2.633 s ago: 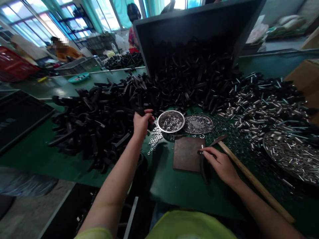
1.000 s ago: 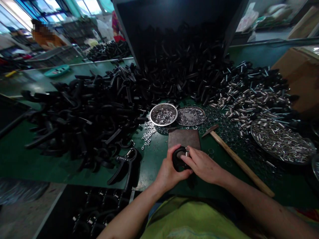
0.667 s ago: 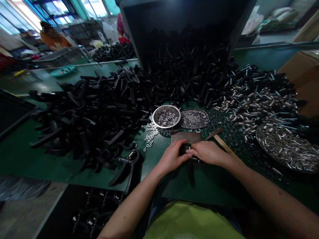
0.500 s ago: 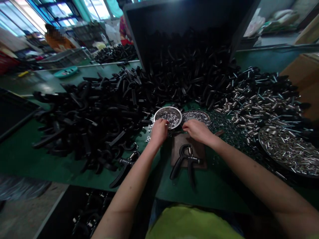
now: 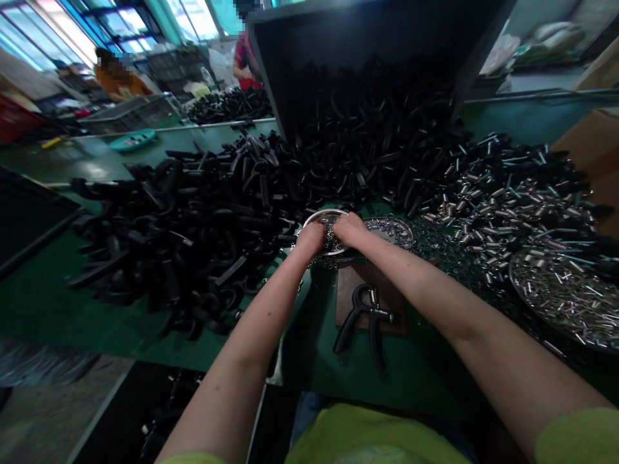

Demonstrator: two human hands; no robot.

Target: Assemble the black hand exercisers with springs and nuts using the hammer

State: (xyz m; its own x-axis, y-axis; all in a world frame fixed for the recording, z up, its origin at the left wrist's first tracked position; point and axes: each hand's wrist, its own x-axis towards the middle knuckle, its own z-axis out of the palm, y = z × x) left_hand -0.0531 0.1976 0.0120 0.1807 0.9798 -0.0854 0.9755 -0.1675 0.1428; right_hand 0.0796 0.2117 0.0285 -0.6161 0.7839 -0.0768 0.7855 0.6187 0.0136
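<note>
My left hand [image 5: 311, 238] is at the left side of a round metal bowl [image 5: 325, 213] of small shiny metal pieces. Its fingers are curled together inside the rim, tips hidden. From the right, my right hand [image 5: 350, 229] reaches into the same bowl, fingers bunched among the pieces. What either hand pinches is too small to make out. Closer to me, a black hand grip strengthener [image 5: 370, 316] with a spring and a metal pin lies on a brown square pad [image 5: 349, 274]. A second shallow dish [image 5: 410, 237] of small metal parts touches the bowl's right side.
Black plastic handles [image 5: 193, 212] are heaped to the left and back, spilling from a dark bin [image 5: 382, 38]. Springs and bolts [image 5: 512, 193] pile up at right, beside a large tray of metal pins [image 5: 570, 296]. A cardboard box [image 5: 592, 148] stands behind. Two people sit farther back.
My right hand has moved left and forward from beside the second dish into the bowl. My left hand has stayed by the bowl. The view has shifted slightly.
</note>
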